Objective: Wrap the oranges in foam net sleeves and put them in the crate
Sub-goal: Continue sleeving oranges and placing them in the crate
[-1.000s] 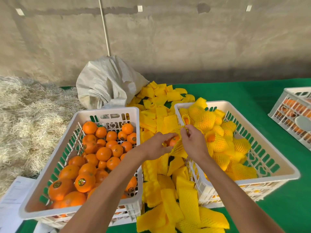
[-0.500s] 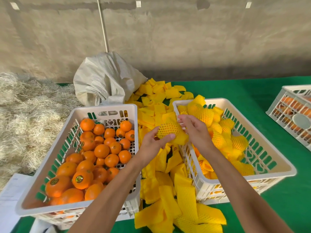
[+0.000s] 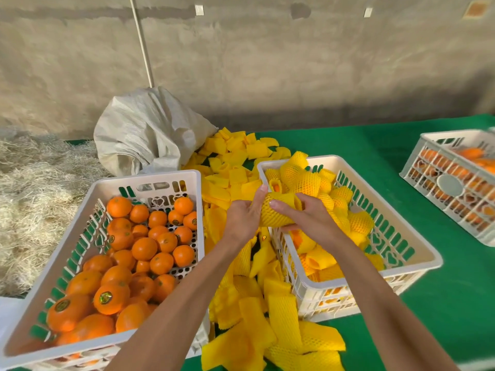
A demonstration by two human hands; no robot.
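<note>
green table (image 3: 401,145) beneath a concrete wall. left hand (image 3: 242,218) and right hand (image 3: 308,215) both grasp one netted orange (image 3: 280,211), fingers curled round it, over the near rim of the crate (image 3: 417,253) of wrapped fruit.

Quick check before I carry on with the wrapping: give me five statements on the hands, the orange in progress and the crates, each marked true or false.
1. Both hands hold the sleeved orange. True: left hand, right hand.
2. The sleeved orange already lies in the right crate. False: it is held above that crate's near-left edge.
3. The left crate holds bare oranges. True.
4. The right crate holds only bare oranges. False: its fruit wears yellow foam net.
5. Loose foam sleeves lie between the two crates. True.
</note>
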